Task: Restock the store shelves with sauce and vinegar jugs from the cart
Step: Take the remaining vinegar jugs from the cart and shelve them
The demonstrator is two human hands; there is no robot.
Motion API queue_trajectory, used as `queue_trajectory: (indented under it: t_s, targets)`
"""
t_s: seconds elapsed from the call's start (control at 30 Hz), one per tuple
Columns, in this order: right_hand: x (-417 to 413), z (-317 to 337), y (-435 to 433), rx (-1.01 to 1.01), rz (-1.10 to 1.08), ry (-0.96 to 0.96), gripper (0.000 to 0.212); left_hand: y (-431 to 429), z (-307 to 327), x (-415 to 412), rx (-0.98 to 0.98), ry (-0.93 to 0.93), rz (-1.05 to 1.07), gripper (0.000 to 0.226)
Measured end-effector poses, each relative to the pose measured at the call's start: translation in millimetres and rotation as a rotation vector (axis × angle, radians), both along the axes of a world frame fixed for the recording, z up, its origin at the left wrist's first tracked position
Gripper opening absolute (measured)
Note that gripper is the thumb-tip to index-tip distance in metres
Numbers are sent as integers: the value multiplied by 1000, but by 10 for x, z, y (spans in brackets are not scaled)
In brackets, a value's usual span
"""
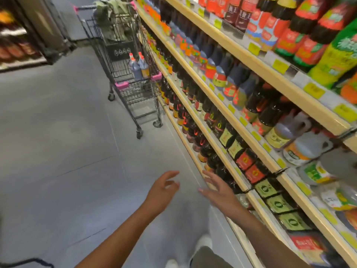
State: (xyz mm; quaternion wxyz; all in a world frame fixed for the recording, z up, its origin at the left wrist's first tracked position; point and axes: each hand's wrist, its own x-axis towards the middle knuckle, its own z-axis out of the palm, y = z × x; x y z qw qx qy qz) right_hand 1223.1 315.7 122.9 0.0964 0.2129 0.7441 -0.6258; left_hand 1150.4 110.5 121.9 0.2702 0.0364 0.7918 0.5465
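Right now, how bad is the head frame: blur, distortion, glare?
Head view: wide-angle bows the shelf edge; near-right jugs smear with motion blur, labels unreadable; cart soft, cart jugs still recognisable; left hand and right hand fairly sharp; lighting even, no strong glare.

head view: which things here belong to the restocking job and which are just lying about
Job: cart; jugs standing in it; shelves of bottles; left hand and right hand, both empty.
Just there: green cloth draped over the cart; black crate inside it; display across the aisle.
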Motion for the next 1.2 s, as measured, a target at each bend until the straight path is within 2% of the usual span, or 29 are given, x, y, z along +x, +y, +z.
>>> queue_trajectory:
  t_s: [0.37, 0.57, 0.73, 0.83, 1.1, 1.2]
  targets:
    - [-2244, 45, 90, -61, 214, 71, 50, -139, 2, -1692, 28, 1, 266, 30]
    - [-3643, 15, 184, -96, 320, 65, 57, -82, 130, -2751, 7, -23, 395, 32]
    - [-4744, 65, 152, -65, 411, 94, 48, -101, 250, -3695, 22, -7, 526, 31]
    - [-5358, 49, 104, -14, 454, 110, 55, -131, 292, -4280, 61, 3, 582, 29]
    - [-6942, -175, -184, -33, 392, 95, 68, -558, 40, -5908, 106, -7, 623, 30]
    - [-7506, -203, -281, -15, 323, 69, 53, -737, -16, -6555, 114, -17, 597, 29]
